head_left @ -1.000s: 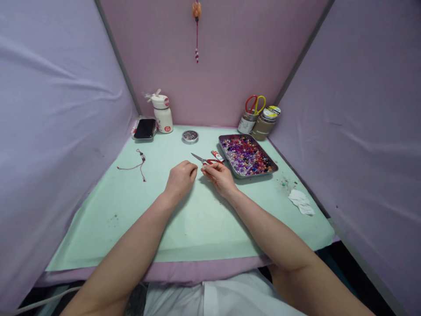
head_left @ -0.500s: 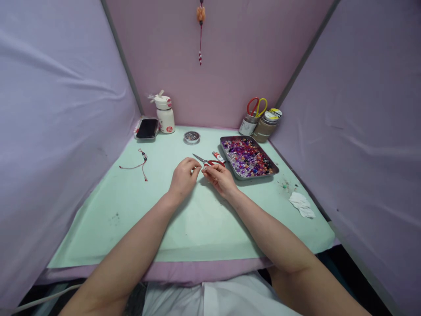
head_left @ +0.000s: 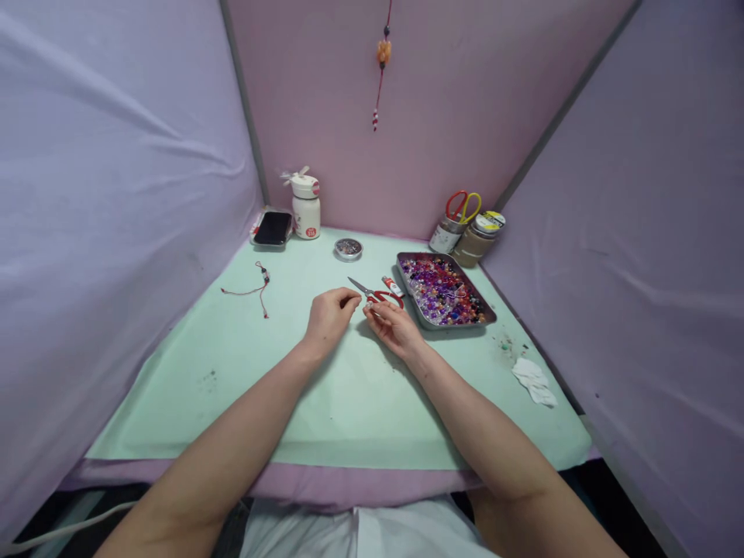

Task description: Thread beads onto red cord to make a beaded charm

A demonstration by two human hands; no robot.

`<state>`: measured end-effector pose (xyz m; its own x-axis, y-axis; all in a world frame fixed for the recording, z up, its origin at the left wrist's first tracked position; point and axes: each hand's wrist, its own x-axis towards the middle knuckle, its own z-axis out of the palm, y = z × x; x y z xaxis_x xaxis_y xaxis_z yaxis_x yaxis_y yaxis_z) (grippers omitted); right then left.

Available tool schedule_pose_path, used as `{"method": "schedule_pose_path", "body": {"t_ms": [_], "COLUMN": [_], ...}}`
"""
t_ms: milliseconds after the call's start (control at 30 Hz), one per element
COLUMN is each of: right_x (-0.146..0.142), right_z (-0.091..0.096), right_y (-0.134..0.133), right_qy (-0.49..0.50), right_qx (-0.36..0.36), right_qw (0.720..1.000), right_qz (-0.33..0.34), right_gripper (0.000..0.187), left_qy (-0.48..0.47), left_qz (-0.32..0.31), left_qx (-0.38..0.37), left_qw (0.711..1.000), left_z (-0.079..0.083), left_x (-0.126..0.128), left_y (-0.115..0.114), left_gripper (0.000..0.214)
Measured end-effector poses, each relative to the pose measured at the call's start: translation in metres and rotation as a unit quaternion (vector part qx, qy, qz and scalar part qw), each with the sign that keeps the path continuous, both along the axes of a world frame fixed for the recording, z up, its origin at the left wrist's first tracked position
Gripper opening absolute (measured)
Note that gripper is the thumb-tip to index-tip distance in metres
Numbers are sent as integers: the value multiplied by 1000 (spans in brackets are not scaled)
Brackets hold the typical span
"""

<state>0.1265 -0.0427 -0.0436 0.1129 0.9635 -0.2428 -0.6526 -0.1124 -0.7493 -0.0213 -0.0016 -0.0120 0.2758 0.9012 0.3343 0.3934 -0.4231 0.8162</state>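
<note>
Near the middle of the table, my left hand is closed, thumb and forefinger pinched; anything between them is too small to make out. Just to its right my right hand pinches a small, pale, clear bead at its fingertips. A narrow gap separates the two sets of fingertips. Right behind the hands lie red-handled scissors, partly covered by my right fingers. A small red and white tube rests beside the scissors. Close by on the right, a metal tray holds many purple, red, clear and dark beads.
A corded bead piece lies at left. Farther back are a phone, a white bottle, a round dish, a scissors jar and a lidded jar. Crumpled tissue lies right. A beaded cord hangs behind.
The whole view has shifted and tilted slightly. My hands stay together in the same spot, and the right hand has turned a little, showing more of its palm side.
</note>
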Motion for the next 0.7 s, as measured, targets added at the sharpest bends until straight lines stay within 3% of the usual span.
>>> {"method": "schedule_pose_path", "body": {"t_ms": [233, 700], "right_x": [2, 4], "right_z": [-6, -8], "right_y": [3, 5], "right_qy": [22, 34], "right_qx": [-10, -23], "right_qw": [1000, 999], "right_qz": [0, -2], "right_gripper": [23, 18], "left_qy": [86, 131], "left_qz": [3, -10], "left_qx": [40, 38], "left_qw": [995, 991], "left_z": [5, 8], "left_x": [-3, -3], "left_y": [-4, -6], "left_gripper": [19, 18]}}
